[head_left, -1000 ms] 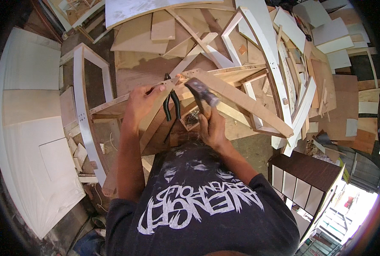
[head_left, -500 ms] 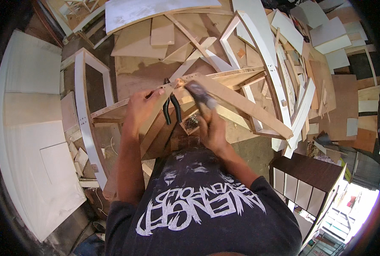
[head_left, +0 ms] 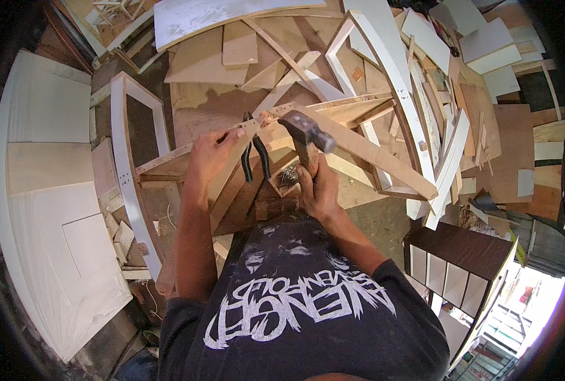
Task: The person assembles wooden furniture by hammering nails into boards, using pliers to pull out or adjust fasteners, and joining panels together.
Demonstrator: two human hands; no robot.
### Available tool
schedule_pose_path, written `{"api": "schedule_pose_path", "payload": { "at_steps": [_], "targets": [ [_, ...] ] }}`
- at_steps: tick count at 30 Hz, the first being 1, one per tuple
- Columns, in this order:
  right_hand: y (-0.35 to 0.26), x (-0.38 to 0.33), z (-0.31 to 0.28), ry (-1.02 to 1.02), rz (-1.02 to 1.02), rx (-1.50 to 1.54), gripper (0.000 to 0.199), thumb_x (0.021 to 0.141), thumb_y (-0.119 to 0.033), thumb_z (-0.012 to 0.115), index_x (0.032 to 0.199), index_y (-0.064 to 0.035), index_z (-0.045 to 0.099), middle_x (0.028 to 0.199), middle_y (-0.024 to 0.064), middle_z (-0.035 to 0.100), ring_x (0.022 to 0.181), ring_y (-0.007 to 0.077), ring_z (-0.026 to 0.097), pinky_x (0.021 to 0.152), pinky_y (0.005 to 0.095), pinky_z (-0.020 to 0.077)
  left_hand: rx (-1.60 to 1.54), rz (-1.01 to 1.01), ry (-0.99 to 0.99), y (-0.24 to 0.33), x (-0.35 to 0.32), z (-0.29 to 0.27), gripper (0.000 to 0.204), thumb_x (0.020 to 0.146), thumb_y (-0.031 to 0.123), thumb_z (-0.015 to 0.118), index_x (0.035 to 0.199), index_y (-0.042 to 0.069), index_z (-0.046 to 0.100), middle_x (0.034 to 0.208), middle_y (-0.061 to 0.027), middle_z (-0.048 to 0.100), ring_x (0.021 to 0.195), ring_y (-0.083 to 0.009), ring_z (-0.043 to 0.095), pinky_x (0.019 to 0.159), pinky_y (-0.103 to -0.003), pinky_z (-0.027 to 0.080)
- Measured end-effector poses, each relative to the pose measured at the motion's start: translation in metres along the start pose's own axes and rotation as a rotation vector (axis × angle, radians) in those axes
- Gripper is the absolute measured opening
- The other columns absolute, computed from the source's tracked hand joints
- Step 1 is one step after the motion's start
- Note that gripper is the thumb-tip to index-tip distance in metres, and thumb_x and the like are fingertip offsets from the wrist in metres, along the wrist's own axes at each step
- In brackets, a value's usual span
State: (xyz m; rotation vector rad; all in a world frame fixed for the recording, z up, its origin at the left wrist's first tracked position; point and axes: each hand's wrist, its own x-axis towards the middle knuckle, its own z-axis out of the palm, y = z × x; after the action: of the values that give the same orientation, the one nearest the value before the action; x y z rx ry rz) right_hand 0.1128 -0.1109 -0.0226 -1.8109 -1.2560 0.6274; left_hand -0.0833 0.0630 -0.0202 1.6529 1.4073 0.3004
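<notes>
My right hand is wrapped round the wooden handle of a hammer. The hammer's dark, worn head hovers just right of a splintered spot where wooden strips meet. On the left, my left hand grips the edge of a pale wooden strip, its fingertips near the strip's far end. Pliers with black handles sit at that joint between my hands, jaws pointing away from me and partly hidden. Close to my body, a small wooden box holds several nails.
A long plywood strip slants off to the right. Curved white-edged frames stand at left and right. Wood offcuts lie beyond, and a large white panel is at far left. A dark-topped cabinet stands at lower right.
The hammer, blurred against the joint before, has drawn back slightly to the right and now shows sharply. My left hand and the pliers have stayed nearly in place.
</notes>
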Motion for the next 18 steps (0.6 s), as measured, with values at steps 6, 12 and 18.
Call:
{"api": "schedule_pose_path", "payload": {
  "at_steps": [6,12,18],
  "targets": [
    [0.027,-0.015,-0.001,-0.189,0.133,-0.099,0.031,0.096,-0.022,0.065,0.116,-0.0025,0.052,0.088,0.0295,0.065,0.087,0.0522,0.064,0.072,0.0541,0.0505,-0.251,-0.009,-0.057,-0.003,0.004,0.002,0.049,0.094,0.045,0.069,0.103,-0.002,0.075,0.071,-0.0087,0.069,0.067,-0.0127,0.065,0.069,-0.033,0.052],
    [0.067,-0.034,-0.028,-0.126,0.088,-0.15,0.028,0.096,-0.023,0.066,0.115,-0.003,0.059,0.09,0.0252,0.068,0.084,0.0465,0.067,0.074,0.0512,0.0526,-0.1,0.056,-0.048,-0.017,0.016,0.002,0.046,0.093,0.041,0.073,0.095,-0.004,0.074,0.075,-0.0061,0.068,0.069,-0.0101,0.058,0.064,-0.031,0.05],
    [0.161,-0.075,-0.043,-0.072,0.148,-0.509,0.037,0.091,-0.03,0.074,0.117,-0.0069,0.062,0.104,0.0153,0.07,0.09,0.0383,0.07,0.076,0.0459,0.0557,-0.367,0.016,-0.122,0.015,0.002,-0.006,0.034,0.094,0.03,0.074,0.107,-0.002,0.072,0.087,0.0006,0.064,0.073,-0.0083,0.054,0.064,-0.029,0.048]
  ]
}}
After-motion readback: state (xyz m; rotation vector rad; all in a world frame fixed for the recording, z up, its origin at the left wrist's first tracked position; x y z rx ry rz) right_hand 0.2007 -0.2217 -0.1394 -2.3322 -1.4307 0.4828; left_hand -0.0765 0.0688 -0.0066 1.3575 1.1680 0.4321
